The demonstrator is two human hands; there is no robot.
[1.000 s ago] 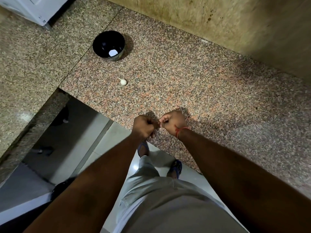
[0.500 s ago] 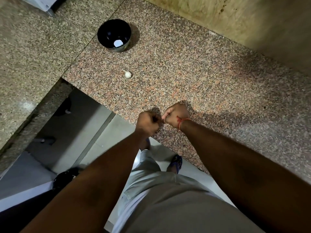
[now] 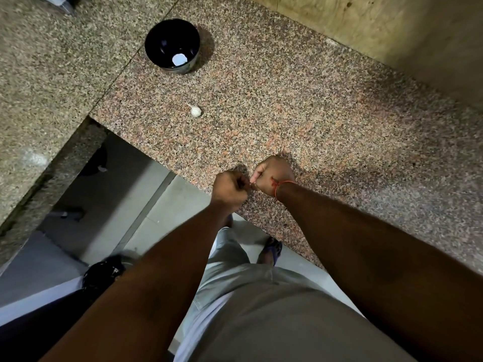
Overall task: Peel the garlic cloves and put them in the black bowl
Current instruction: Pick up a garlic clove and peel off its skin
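Garlic peeling, partly done

Black bowl (image 3: 172, 45), upper left of frame: one pale peeled clove (image 3: 179, 59); garlic piece (image 3: 195, 111) unpeeled below it; left hand (image 3: 230, 189) and right hand (image 3: 273, 176), centre frame, curled, apparently pinching a mostly hidden clove (image 3: 253, 186)

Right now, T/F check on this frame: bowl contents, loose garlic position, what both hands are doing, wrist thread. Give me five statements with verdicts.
1. The round black bowl holds one small white piece. True.
2. The white unpeeled garlic piece lies inside that bowl. False: it lies on the speckled granite counter, apart from the bowl.
3. The left hand and right hand are curled, meeting over the counter's edge. True.
4. The red thread is on the left wrist. False: right wrist.
5. The right hand rests flat on the counter. False: its fingers are curled, pinching something small.
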